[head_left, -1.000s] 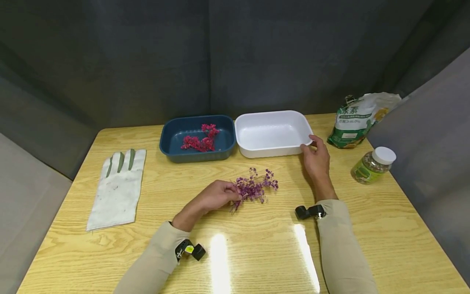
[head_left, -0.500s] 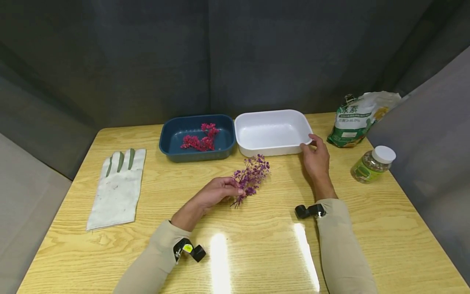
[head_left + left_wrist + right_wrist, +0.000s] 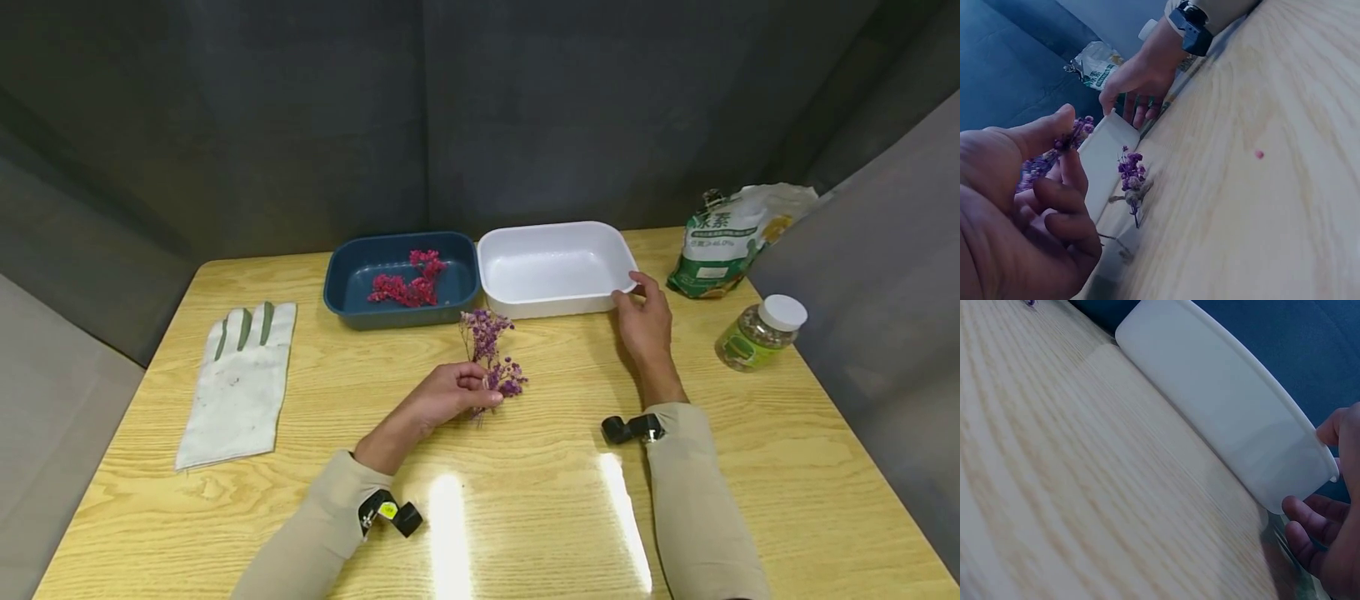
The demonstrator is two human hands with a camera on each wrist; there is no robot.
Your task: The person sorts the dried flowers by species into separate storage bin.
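Note:
My left hand [image 3: 444, 397] pinches a sprig of purple dried flowers [image 3: 487, 332] between thumb and fingertips, over the middle of the table. Its flower heads point up toward the trays, and thin stems show below the fingers. In the left wrist view, one purple cluster [image 3: 1130, 170] hangs beyond the curled fingers. At the white tray [image 3: 551, 310], my right hand [image 3: 647, 327] holds the front right corner, thumb at the rim and fingers round the side. The right wrist view shows the thumb against the rim, with the other fingers curled by the outer wall [image 3: 1210, 387].
Left of the white tray stands a dark blue tray [image 3: 401, 319] with red dried flowers [image 3: 408, 290] inside. A white glove [image 3: 240, 392] lies at the left. A clipped green and white bag [image 3: 720, 250] and a white-lidded jar [image 3: 757, 333] stand at the right.
My left hand has lifted and turned the purple sprig: its heads pointed right and now point up toward the trays. The right hand has stayed at the white tray's corner.

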